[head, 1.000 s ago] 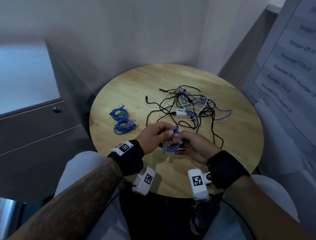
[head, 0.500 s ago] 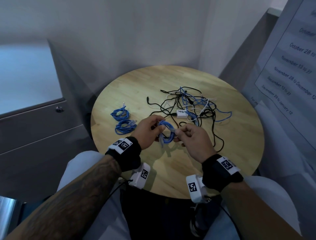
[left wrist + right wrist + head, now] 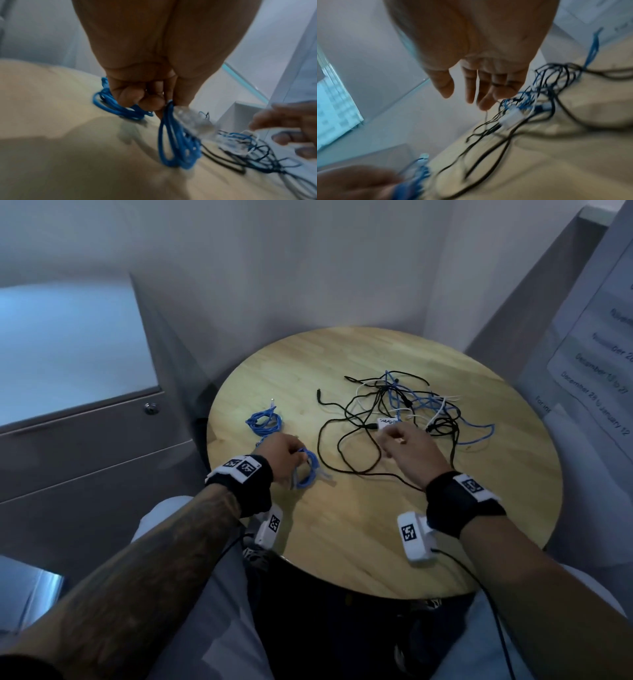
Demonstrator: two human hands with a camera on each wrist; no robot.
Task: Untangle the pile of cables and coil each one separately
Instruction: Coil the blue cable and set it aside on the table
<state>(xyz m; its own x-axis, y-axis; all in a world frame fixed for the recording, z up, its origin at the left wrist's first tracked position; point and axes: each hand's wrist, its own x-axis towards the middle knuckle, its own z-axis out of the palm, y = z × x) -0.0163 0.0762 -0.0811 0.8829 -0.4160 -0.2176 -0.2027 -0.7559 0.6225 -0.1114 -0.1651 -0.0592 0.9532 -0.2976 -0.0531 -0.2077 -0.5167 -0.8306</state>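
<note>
My left hand pinches a small coiled blue cable just above the round wooden table, at its front left. In the left wrist view the coil hangs from my fingertips with a clear plug beside it. One finished blue coil lies further back; another is mostly hidden behind my left hand. My right hand hovers with relaxed fingers, holding nothing, over the near edge of the tangled pile of black, blue and white cables, close to a white adapter.
A grey cabinet with a lock stands left of the table. A printed schedule sheet hangs on the right. White walls close the corner behind. My lap is under the table's front edge.
Both hands held the blue coil together before. My right hand has let go and moved back toward the tangle; my left hand has carried the coil leftward toward the other coils.
</note>
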